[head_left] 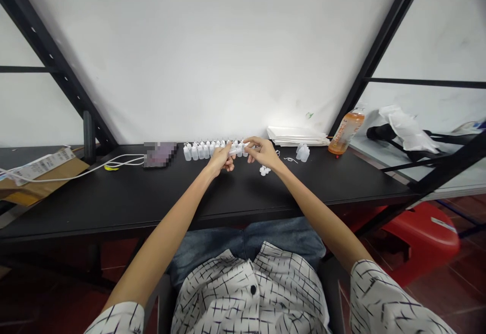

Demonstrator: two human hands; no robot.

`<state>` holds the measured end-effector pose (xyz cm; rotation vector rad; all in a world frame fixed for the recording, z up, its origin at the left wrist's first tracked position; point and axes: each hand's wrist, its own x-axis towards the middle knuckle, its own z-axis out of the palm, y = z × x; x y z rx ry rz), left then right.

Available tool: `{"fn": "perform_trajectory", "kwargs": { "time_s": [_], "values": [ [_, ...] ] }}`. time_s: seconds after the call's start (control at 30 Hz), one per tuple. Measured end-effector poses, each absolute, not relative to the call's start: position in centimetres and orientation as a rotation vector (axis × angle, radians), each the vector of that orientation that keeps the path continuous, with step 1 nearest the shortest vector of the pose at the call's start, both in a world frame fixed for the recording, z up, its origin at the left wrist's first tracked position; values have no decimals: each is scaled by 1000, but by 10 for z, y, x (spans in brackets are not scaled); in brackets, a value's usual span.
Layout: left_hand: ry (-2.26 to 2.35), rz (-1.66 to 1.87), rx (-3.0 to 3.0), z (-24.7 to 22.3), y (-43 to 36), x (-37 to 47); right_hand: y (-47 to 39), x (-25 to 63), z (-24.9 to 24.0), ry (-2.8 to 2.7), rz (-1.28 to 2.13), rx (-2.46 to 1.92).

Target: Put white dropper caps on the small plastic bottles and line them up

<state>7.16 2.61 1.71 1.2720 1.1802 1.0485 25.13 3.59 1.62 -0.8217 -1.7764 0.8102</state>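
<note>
My left hand [221, 160] is closed around a small white plastic dropper bottle [236, 150], tipped on its side above the black table. At the bottle's right end, my right hand [265, 154] pinches what looks like its white cap [247, 145]; the fingers partly cover it. Behind and left of my hands stand rows of similar small bottles [195, 152], upright and close together. Several loose white caps [265, 170] lie just below my right hand. Farther right is a small group of bottles without visible caps [302, 153].
A stack of white sheets [298, 136] lies against the wall. An orange drink bottle [345, 131] stands by the right frame post. At left are a pixelated phone-like object [159, 155], a white cable [94, 171] and a cardboard package [45, 177]. A red stool [421, 238] stands lower right.
</note>
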Motion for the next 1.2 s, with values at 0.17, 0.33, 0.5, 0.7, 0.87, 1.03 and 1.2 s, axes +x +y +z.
{"fn": "perform_trajectory", "kwargs": {
  "time_s": [0.17, 0.33, 0.5, 0.7, 0.87, 1.03, 1.2],
  "values": [
    [1254, 997, 1263, 20, 23, 73, 32, 251, 16, -1949, 661, -832],
    [1267, 947, 1243, 23, 21, 73, 31, 248, 17, -1983, 740, -843],
    [1258, 935, 1235, 23, 22, 73, 30, 249, 17, -2004, 692, -848],
    [1306, 928, 1148, 26, 20, 74, 26, 246, 16, -1999, 573, -854],
    [1296, 885, 1166, 26, 19, 74, 30, 247, 14, -1983, 718, -833],
    [1272, 959, 1257, 25, 17, 75, 28, 250, 20, -1954, 916, -821],
    [1280, 1045, 1373, 23, 18, 74, 27, 252, 21, -1907, 1007, -758]
  ]
}}
